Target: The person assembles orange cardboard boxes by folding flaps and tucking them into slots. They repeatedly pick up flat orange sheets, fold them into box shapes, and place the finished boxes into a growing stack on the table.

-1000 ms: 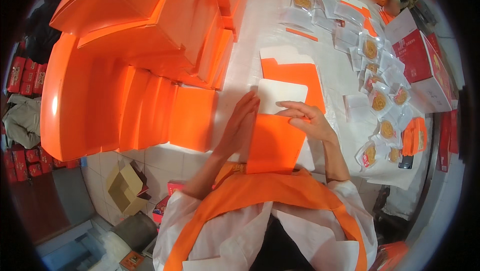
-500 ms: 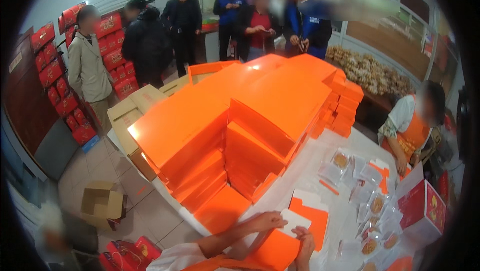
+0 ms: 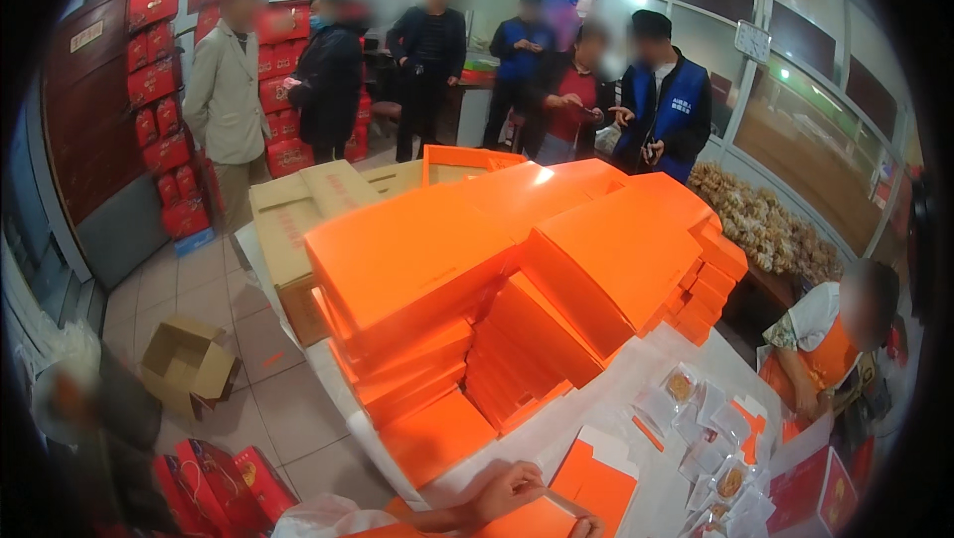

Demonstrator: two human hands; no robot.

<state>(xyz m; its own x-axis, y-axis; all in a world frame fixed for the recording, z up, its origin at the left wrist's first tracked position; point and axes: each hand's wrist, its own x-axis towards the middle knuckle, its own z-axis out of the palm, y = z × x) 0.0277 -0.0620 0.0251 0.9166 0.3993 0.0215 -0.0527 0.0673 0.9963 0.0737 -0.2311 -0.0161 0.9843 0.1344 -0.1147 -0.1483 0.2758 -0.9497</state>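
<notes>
At the lower edge I hold an orange paper carton, partly cut off by the frame. My left hand has its fingers bent and closed at the carton's upper edge. The fingers of my right hand grip the carton's right end; the rest of that hand is out of frame. Just beyond, a flat orange carton blank with a white flap lies on the white-covered table. A big pile of orange cartons rises in front of me.
Clear packets of round pastries lie to the right, near a red box and a seated co-worker. Brown cartons adjoin the pile. An open cardboard box and red gift bags stand on the floor. Several people stand behind.
The view has tilted up and turned left, so the hands sit lower in the frame. The white flap between my hands no longer shows; the carton's orange top now reaches my left fingers.
</notes>
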